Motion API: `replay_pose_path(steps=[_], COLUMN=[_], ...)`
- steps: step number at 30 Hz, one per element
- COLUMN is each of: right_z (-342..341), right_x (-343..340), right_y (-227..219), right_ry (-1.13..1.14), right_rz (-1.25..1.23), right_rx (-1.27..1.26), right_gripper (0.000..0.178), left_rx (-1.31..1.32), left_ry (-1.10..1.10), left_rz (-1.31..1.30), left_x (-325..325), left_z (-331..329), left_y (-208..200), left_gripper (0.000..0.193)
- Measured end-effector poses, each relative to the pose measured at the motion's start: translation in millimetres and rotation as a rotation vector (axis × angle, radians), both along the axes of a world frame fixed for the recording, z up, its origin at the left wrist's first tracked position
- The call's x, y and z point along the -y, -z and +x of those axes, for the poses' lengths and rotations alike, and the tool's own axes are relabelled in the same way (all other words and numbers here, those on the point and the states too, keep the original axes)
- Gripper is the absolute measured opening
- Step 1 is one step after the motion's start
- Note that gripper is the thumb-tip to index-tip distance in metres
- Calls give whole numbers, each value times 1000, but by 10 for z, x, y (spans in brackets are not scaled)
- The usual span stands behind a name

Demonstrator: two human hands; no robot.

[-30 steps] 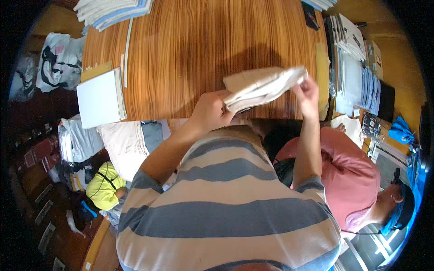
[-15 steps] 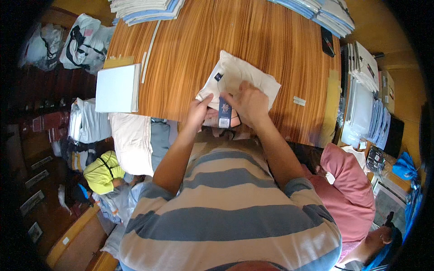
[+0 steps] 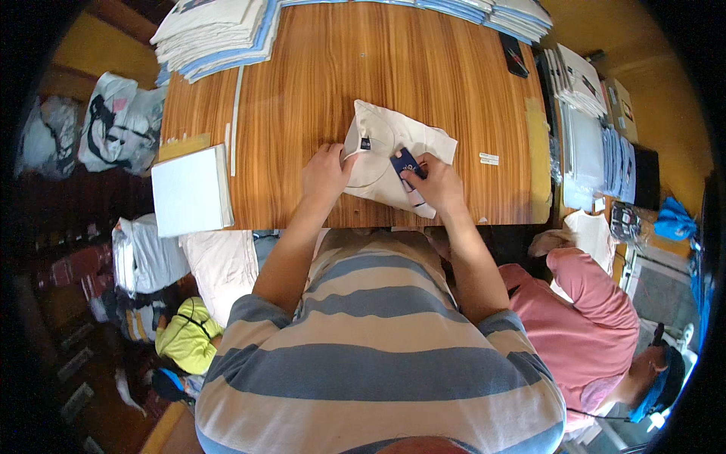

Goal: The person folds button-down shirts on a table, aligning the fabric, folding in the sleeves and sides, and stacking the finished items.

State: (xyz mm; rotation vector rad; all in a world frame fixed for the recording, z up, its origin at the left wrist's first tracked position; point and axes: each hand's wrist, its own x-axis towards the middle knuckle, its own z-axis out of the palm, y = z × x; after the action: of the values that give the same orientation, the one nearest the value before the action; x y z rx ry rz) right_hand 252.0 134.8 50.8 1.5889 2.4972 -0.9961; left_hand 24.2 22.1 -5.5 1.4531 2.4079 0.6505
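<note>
Wood-grain surface (image 3: 302,83) carries a folded cream shirt (image 3: 376,168) — its navy hang tag (image 3: 404,161), pinched in the nearer right hand (image 3: 441,184), slants far-left to near-right; the left hand (image 3: 325,174) touches the shirt's left edge, grip unclear.

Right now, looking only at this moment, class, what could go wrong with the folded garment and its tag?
First, the right hand pinches the dark blue tag, so a hard tug might bend or tear it. Second, the cream garment has a corner close to the near edge of the table and might slip over. Third, the left hand, at the garment's left side, could disturb the fold.
</note>
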Motion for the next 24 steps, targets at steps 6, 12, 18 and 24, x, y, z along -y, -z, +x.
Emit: replay_pose_path(steps=[6,12,18,24], right_z=[307,641,816,542], right_x=[-206,-200,-269,-262], right_y=[-61,29,839,647], right_ry=[62,213,413,183], right_rz=[21,-15,-363,-133], right_rx=[221,284,-375,-545], right_gripper=[54,74,47,37], left_rx=[27,-32,132,319], left_ry=[61,-143,-85,-16], left_rz=[-124,-29,-306,-208], left_x=[-95,-399,-570,-438], left_z=[-68,70,-95,-314], left_y=[73,68,-5,96], left_gripper=[44,71,63,55])
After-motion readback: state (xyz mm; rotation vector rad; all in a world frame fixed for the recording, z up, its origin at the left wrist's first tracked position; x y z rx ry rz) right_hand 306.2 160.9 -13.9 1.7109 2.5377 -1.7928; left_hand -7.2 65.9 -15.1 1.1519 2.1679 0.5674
